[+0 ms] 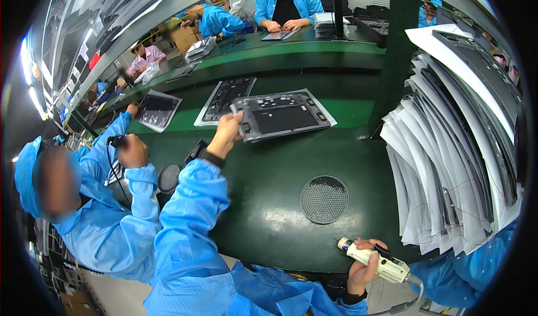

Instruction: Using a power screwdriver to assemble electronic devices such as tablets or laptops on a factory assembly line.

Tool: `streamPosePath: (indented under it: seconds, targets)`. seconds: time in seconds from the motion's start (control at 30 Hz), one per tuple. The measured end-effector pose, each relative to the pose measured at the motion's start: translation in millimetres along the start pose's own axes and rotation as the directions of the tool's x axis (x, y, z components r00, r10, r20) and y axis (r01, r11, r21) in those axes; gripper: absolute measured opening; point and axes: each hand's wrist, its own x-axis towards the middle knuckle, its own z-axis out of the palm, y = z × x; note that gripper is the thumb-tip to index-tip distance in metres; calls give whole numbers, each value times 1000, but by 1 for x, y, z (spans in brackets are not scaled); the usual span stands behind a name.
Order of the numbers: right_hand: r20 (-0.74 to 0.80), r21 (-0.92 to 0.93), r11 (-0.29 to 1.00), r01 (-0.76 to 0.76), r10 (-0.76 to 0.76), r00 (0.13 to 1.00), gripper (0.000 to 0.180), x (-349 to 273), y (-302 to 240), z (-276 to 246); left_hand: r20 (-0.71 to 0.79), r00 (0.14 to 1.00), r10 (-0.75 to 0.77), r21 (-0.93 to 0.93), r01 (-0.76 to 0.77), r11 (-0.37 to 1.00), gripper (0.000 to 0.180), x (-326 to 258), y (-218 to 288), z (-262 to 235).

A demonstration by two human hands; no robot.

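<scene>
My left hand (227, 132) grips the left edge of a dark tablet housing (283, 118). The housing is raised over the far part of the green workbench, open side up, showing a black panel and small white patches. White sheet material shows along its far and right edges. At the bench's front edge, my right hand (363, 268) is wrapped round a cream electric screwdriver (381, 266) with a cable at its rear. Its tip points left, away from the housing. A round screw tray (324, 199) full of tiny screws lies on the bench, beyond the screwdriver's tip.
A tall stack of tablet housings and white sheets (448, 148) stands at the right. Another housing (228, 96) lies on white sheet to the far left. A co-worker in blue (112, 215) sits close on my left, near a second screw tray (168, 178). A dark green post (395, 58) rises behind.
</scene>
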Motion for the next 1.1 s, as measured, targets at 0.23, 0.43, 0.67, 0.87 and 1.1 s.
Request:
streamPosePath:
  seconds: [0.23,0.43,0.67,0.87,1.1]
  targets:
    - [-13,-36,999,11,-11,1000,35,-2,2,-4,12,989,-148,-161,148,976,27,-132,-53,-65]
    - [8,6,1000,-16,15,1000,37,2,5,-5,0,938,-348,-240,338,910,23,-236,-73,-66]
    - [0,-35,999,-24,24,1000,38,5,8,-6,94,797,-597,-227,601,766,29,-299,-77,-69]
    - [18,-5,1000,-30,30,999,37,4,5,-11,550,539,-639,-18,772,635,34,-334,-65,-55]
    - [-6,-26,1000,0,0,1000,36,4,3,-4,712,674,-197,286,-22,958,20,-231,-22,-73]
